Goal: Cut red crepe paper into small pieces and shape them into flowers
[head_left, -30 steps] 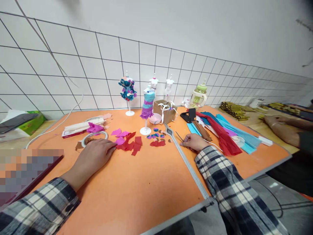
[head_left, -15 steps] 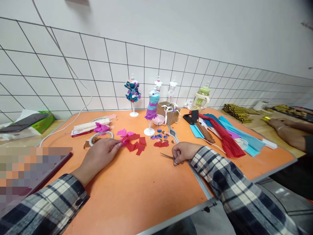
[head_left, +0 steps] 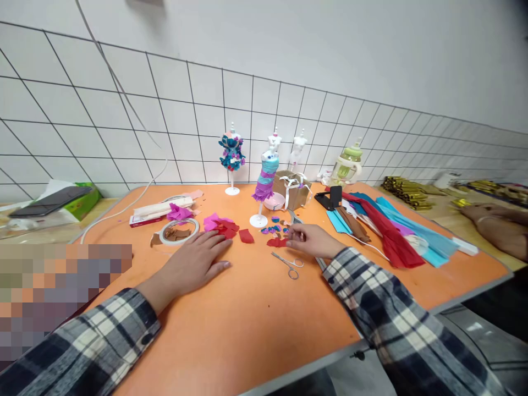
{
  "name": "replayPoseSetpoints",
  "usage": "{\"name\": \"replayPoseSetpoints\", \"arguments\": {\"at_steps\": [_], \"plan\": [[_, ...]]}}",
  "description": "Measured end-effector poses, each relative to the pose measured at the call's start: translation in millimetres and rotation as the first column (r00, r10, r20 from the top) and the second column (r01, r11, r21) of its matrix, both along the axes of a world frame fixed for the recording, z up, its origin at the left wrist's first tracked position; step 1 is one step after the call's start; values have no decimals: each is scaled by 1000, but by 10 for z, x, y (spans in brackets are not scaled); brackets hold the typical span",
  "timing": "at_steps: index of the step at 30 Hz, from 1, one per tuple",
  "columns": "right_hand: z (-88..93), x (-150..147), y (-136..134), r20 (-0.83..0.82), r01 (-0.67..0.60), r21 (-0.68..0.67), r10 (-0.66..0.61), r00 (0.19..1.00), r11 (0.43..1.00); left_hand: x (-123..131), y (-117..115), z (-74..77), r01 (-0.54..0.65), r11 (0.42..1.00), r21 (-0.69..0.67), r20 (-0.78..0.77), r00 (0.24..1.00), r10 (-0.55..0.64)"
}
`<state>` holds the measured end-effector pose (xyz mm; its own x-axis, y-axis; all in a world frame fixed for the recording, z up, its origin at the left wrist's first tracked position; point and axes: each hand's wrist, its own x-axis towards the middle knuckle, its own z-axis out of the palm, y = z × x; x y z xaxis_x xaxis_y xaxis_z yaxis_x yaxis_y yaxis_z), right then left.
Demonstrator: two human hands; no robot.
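Note:
My left hand (head_left: 198, 263) lies flat on the orange table (head_left: 256, 324) with fingers spread, its fingertips at a pile of pink and red paper scraps (head_left: 225, 226). My right hand (head_left: 310, 240) reaches toward small red and blue paper pieces (head_left: 276, 236), fingers loosely curled; nothing shows in it. Small silver scissors (head_left: 287, 263) lie on the table just in front of the right hand. A small mannequin (head_left: 264, 181) dressed in purple and blue paper stands behind the scraps.
A tape roll (head_left: 179, 231) sits left of the scraps. A mannequin with blue flowers (head_left: 231, 157), two bare white ones (head_left: 297, 147), a brown box (head_left: 295, 190) and a green bottle (head_left: 346, 164) stand at the back. Coloured crepe paper strips (head_left: 388, 228) lie right. Another person's hand (head_left: 495, 225) rests far right.
My right hand has put the scissors down on the table and moved forward to the small paper pieces. My left hand has flattened beside the red and pink scraps.

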<state>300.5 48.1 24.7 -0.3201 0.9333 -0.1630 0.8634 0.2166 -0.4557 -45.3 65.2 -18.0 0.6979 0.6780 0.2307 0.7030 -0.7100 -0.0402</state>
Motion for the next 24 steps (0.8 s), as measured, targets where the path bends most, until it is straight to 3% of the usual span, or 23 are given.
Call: {"name": "replayPoseSetpoints", "arguments": {"at_steps": [3,6,9,11,15,20,24], "plan": [[-50,-194,-74,93,-52,253,29,995,966,-42,64,16,8,1000,18,31,999,-8],[-112,-317,-149,268,-126,258,54,962,958,-86,107,74,12,998,54,98,995,-17],[-83,-386,-209,329,-141,266,48,943,954,-248,174,161,-111,983,148,219,973,76],[-14,-459,-214,283,-137,336,38,958,932,-423,218,232,-168,972,164,270,955,119],[92,-724,-74,76,-109,472,83,994,875,-732,263,352,-195,973,120,149,973,177],[-50,-1002,89,83,-30,414,-5,997,910,-824,322,310,-238,971,11,55,970,237],[-177,-1024,-14,105,-68,485,19,994,872,-757,359,234,-255,957,-140,339,895,289]]}}
